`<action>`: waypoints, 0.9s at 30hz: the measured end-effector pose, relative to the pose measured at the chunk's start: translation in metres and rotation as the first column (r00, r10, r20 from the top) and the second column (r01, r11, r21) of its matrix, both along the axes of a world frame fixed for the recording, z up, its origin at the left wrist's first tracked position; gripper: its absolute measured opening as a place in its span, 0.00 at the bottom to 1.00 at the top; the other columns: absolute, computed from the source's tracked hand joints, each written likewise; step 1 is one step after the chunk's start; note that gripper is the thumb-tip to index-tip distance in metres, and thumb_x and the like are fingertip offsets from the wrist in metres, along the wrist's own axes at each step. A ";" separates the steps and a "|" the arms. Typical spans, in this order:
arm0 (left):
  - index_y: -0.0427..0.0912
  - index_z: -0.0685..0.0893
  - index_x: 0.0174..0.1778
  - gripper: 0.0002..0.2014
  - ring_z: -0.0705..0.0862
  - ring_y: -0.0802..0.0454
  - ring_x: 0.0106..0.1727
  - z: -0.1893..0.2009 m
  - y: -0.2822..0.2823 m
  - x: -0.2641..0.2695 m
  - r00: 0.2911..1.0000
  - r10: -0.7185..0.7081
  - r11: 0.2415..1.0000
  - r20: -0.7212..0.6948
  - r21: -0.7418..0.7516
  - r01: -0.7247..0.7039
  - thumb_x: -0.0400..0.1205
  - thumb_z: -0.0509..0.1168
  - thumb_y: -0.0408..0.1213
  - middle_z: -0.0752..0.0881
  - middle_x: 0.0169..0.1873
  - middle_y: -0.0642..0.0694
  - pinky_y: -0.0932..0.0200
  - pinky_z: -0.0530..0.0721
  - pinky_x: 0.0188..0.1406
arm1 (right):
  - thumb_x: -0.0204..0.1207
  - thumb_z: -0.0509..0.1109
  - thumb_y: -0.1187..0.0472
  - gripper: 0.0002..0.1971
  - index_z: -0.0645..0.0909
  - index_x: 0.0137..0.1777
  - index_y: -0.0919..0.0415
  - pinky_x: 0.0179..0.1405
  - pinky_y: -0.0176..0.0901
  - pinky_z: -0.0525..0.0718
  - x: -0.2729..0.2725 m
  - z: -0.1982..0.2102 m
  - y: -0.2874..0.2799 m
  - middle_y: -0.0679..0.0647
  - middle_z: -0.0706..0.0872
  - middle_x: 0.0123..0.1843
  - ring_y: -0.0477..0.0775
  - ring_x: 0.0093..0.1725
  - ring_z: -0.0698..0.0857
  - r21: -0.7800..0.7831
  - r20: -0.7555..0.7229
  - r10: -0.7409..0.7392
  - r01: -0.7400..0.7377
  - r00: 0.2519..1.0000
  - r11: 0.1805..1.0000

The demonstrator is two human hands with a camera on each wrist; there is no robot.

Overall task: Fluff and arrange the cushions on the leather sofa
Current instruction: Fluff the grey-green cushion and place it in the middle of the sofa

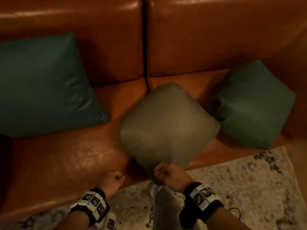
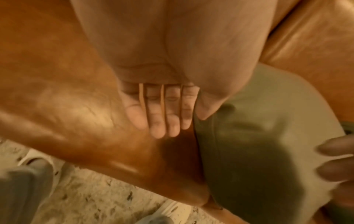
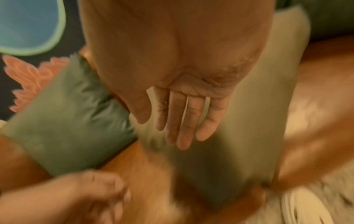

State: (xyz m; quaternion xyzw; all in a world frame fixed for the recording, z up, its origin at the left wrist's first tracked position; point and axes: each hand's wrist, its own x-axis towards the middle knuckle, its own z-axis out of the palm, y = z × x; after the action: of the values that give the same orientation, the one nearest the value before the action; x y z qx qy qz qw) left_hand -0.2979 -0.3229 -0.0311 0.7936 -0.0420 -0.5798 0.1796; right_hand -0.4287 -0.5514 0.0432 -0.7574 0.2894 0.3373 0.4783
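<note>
An olive cushion [image 1: 167,123] lies flat on the orange leather sofa seat [image 1: 66,163], one corner pointing toward me. My right hand [image 1: 167,173] is at that near corner. In the right wrist view its fingers [image 3: 184,124] hang fairly straight in front of the olive cushion [image 3: 249,136] and hold nothing. My left hand [image 1: 114,178] hovers over the seat's front edge, left of the cushion. Its fingers [image 2: 162,118] are loose and empty beside the olive cushion [image 2: 258,136]. A dark teal cushion [image 1: 44,85] leans on the backrest at the left. Another teal cushion [image 1: 254,105] sits at the right.
A pale patterned rug [image 1: 240,188] covers the floor in front of the sofa. My grey trouser leg [image 1: 164,205] stands on it between my wrists. The sofa's right arm [image 1: 295,63] rises behind the right cushion. A dark seam [image 1: 144,47] splits the two back cushions.
</note>
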 end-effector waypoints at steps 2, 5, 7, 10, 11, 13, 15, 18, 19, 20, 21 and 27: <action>0.48 0.80 0.37 0.10 0.78 0.50 0.30 -0.001 -0.024 -0.015 0.996 0.092 0.996 0.007 0.013 -0.093 0.85 0.63 0.39 0.84 0.32 0.45 0.54 0.78 0.38 | 0.81 0.70 0.52 0.06 0.86 0.54 0.48 0.63 0.43 0.81 -0.008 0.004 -0.044 0.49 0.92 0.51 0.48 0.55 0.88 -0.074 0.040 0.020 -0.017 0.999 0.997; 0.49 0.80 0.54 0.12 0.83 0.47 0.44 -0.006 -0.048 -0.032 0.946 0.321 0.946 -0.049 0.053 -0.318 0.84 0.63 0.53 0.86 0.47 0.42 0.48 0.80 0.48 | 0.82 0.68 0.50 0.10 0.86 0.58 0.49 0.65 0.45 0.81 -0.002 0.003 -0.104 0.50 0.91 0.56 0.52 0.58 0.88 -0.331 0.133 0.008 0.036 0.991 0.943; 0.56 0.78 0.64 0.29 0.84 0.48 0.58 -0.003 -0.062 -0.044 0.868 0.479 0.878 -0.133 0.054 -0.476 0.73 0.65 0.69 0.85 0.57 0.51 0.46 0.80 0.61 | 0.79 0.67 0.42 0.19 0.81 0.64 0.50 0.62 0.52 0.84 0.014 -0.002 -0.143 0.56 0.89 0.60 0.62 0.61 0.87 -0.504 0.188 -0.038 0.129 0.981 0.854; 0.67 0.79 0.67 0.31 0.85 0.49 0.64 -0.111 -0.034 -0.042 0.792 0.602 0.785 -0.101 -0.105 -0.610 0.68 0.71 0.70 0.85 0.64 0.57 0.37 0.80 0.65 | 0.74 0.70 0.34 0.34 0.70 0.73 0.53 0.64 0.58 0.82 0.043 -0.013 -0.193 0.63 0.83 0.68 0.69 0.66 0.82 -0.558 0.152 -0.111 0.178 0.982 0.810; 0.73 0.76 0.68 0.34 0.84 0.49 0.65 -0.153 -0.023 -0.029 0.769 0.640 0.760 -0.009 -0.145 -0.634 0.65 0.72 0.72 0.82 0.68 0.58 0.32 0.79 0.64 | 0.72 0.72 0.34 0.38 0.67 0.76 0.53 0.67 0.57 0.80 0.050 -0.017 -0.204 0.63 0.81 0.71 0.69 0.69 0.80 -0.519 0.122 -0.162 0.202 0.979 0.831; 0.76 0.70 0.71 0.44 0.82 0.53 0.67 -0.176 -0.038 -0.019 0.711 0.700 0.711 0.074 -0.177 -0.681 0.56 0.72 0.78 0.78 0.72 0.63 0.34 0.78 0.66 | 0.71 0.73 0.33 0.44 0.62 0.81 0.53 0.71 0.54 0.77 0.059 -0.024 -0.211 0.60 0.77 0.76 0.67 0.73 0.78 -0.422 0.043 -0.242 0.238 0.969 0.875; 0.62 0.74 0.74 0.44 0.79 0.56 0.69 -0.101 -0.091 -0.023 0.676 0.736 0.670 0.041 -0.187 -0.718 0.62 0.74 0.72 0.78 0.71 0.63 0.51 0.73 0.72 | 0.69 0.72 0.29 0.48 0.59 0.83 0.51 0.71 0.55 0.78 0.061 -0.026 -0.203 0.59 0.76 0.77 0.67 0.73 0.78 -0.394 -0.015 -0.242 0.217 0.970 0.893; 0.45 0.76 0.73 0.32 0.80 0.45 0.69 0.011 -0.120 -0.020 0.675 0.709 0.704 0.204 -0.176 -0.688 0.75 0.72 0.56 0.83 0.67 0.48 0.56 0.74 0.69 | 0.67 0.71 0.27 0.49 0.60 0.82 0.51 0.71 0.59 0.78 0.051 -0.018 -0.174 0.58 0.77 0.76 0.67 0.72 0.79 -0.372 -0.002 -0.288 0.266 0.958 0.889; 0.45 0.77 0.72 0.30 0.80 0.43 0.68 0.020 -0.113 -0.017 0.660 0.699 0.713 0.273 -0.194 -0.674 0.77 0.71 0.54 0.83 0.66 0.46 0.54 0.74 0.69 | 0.67 0.72 0.29 0.48 0.61 0.82 0.51 0.72 0.56 0.78 0.044 -0.013 -0.163 0.58 0.77 0.76 0.66 0.72 0.78 -0.349 0.018 -0.323 0.309 0.946 0.885; 0.45 0.77 0.71 0.28 0.81 0.43 0.68 0.025 -0.101 -0.015 0.654 0.691 0.719 0.308 -0.202 -0.665 0.78 0.70 0.54 0.84 0.66 0.45 0.51 0.75 0.70 | 0.69 0.74 0.32 0.45 0.63 0.82 0.52 0.72 0.52 0.75 0.034 -0.010 -0.152 0.57 0.77 0.76 0.65 0.73 0.78 -0.337 0.028 -0.339 0.328 0.940 0.883; 0.45 0.77 0.71 0.28 0.81 0.42 0.68 0.017 -0.084 -0.015 0.657 0.680 0.729 0.324 -0.206 -0.653 0.78 0.70 0.54 0.84 0.66 0.44 0.49 0.76 0.70 | 0.72 0.75 0.36 0.43 0.64 0.81 0.55 0.72 0.47 0.73 0.021 -0.010 -0.138 0.57 0.77 0.77 0.63 0.75 0.77 -0.343 0.022 -0.342 0.328 0.940 0.880; 0.51 0.71 0.75 0.39 0.78 0.47 0.72 -0.020 -0.014 -0.010 0.904 0.428 0.887 0.002 -0.192 -0.420 0.69 0.76 0.56 0.80 0.70 0.49 0.43 0.72 0.76 | 0.73 0.74 0.39 0.34 0.70 0.75 0.51 0.69 0.52 0.77 -0.060 -0.037 -0.080 0.56 0.83 0.71 0.65 0.70 0.81 -0.307 -0.060 -0.398 0.363 0.915 0.880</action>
State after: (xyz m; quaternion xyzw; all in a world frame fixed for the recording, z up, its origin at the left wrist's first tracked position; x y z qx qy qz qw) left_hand -0.3076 -0.3366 -0.0506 0.7758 0.0742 -0.5023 0.3746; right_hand -0.4885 -0.6309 0.0058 -0.7254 0.5075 0.2360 0.4007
